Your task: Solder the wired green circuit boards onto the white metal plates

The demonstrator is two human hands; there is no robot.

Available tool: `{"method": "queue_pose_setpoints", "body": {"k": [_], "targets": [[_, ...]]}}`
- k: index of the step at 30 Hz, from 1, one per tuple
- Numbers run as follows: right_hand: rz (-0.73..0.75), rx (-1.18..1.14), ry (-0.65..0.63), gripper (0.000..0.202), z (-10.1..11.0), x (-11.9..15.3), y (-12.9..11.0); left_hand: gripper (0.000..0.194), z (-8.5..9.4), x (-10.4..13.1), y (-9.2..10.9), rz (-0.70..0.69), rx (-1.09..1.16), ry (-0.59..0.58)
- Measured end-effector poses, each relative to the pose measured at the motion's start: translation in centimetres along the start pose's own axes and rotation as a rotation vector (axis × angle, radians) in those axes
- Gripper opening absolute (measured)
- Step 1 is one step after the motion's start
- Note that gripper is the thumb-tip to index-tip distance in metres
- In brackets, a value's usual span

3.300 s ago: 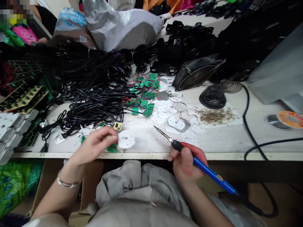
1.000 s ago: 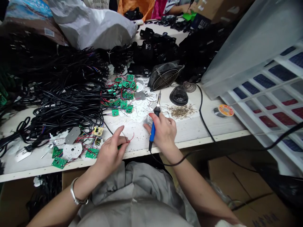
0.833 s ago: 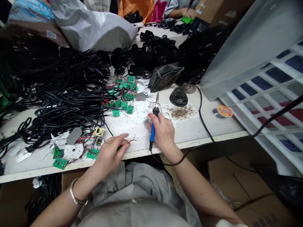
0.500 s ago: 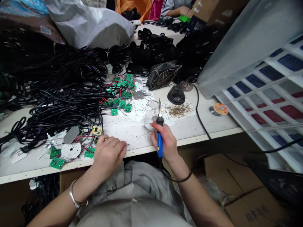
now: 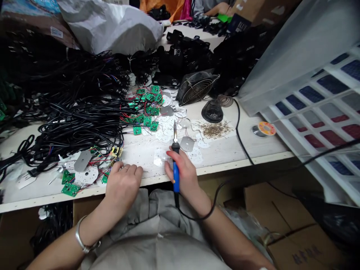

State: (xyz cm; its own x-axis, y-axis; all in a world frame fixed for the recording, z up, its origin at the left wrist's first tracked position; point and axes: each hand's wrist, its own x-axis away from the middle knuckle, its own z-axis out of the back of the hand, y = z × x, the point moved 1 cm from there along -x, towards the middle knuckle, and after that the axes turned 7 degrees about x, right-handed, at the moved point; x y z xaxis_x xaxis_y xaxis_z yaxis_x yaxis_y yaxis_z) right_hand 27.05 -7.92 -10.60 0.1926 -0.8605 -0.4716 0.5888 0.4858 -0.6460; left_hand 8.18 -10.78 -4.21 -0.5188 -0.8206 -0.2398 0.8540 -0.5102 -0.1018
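Note:
My right hand [image 5: 184, 170] grips a blue-handled soldering iron [image 5: 176, 172], its metal tip pointing away from me over the bench. By the thumb and fingertips lies a clear, dotted flat piece [image 5: 160, 156]; whether they pinch it I cannot tell. A grey octagonal plate [image 5: 187, 144] is just beyond that hand. My left hand [image 5: 123, 187] rests closed at the bench's front edge, its fingertips curled out of sight. Near them are a small yellow circuit board [image 5: 116, 152], a white round disc [image 5: 86, 175] and green circuit boards [image 5: 70, 189] with red wires.
Bundled black cables [image 5: 81, 123] cover the bench's left side. Behind the work stand a small fan [image 5: 197, 91] and a black iron stand [image 5: 212, 111], with brown debris [image 5: 215, 129] on paper. A solder spool [image 5: 264, 129] sits right, beside a plastic drawer cabinet [image 5: 312, 108]. Another person's arm [image 5: 218, 9] shows at the back.
My right hand has moved left with the soldering iron, and the clear piece now shows by its thumb. The grey plate is uncovered. My left hand has shifted slightly toward me.

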Motion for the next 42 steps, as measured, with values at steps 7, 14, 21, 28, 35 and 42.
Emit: {"method": "queue_pose_setpoints", "body": {"k": [7,14,21,28,35,42], "targets": [[0.228,0.120,-0.160,0.036,-0.7,-1.3,-1.3,0.021,0.0,-0.4,-0.2,0.058,0.187,0.111],[0.190,0.128,-0.104,0.031,-0.4,-0.7,-1.0,0.012,-1.4,-0.8,-0.9,0.193,0.419,0.184],[0.150,0.113,-0.125,0.031,-0.7,-0.7,-0.9,0.016,-2.6,-2.4,-2.1,0.174,0.644,-0.061],[0.148,-0.023,0.052,0.024,-0.1,-0.6,-1.2,0.016,-2.8,-2.1,-2.5,0.162,0.649,-0.022],[-0.151,-0.432,0.283,0.029,1.8,1.3,-0.7,0.017,-2.7,-2.1,-2.3,0.151,0.654,-0.014],[-0.357,-0.420,0.248,0.030,1.3,2.3,-1.0,0.016,-2.8,-2.0,-2.5,0.154,0.640,-0.025]]}}
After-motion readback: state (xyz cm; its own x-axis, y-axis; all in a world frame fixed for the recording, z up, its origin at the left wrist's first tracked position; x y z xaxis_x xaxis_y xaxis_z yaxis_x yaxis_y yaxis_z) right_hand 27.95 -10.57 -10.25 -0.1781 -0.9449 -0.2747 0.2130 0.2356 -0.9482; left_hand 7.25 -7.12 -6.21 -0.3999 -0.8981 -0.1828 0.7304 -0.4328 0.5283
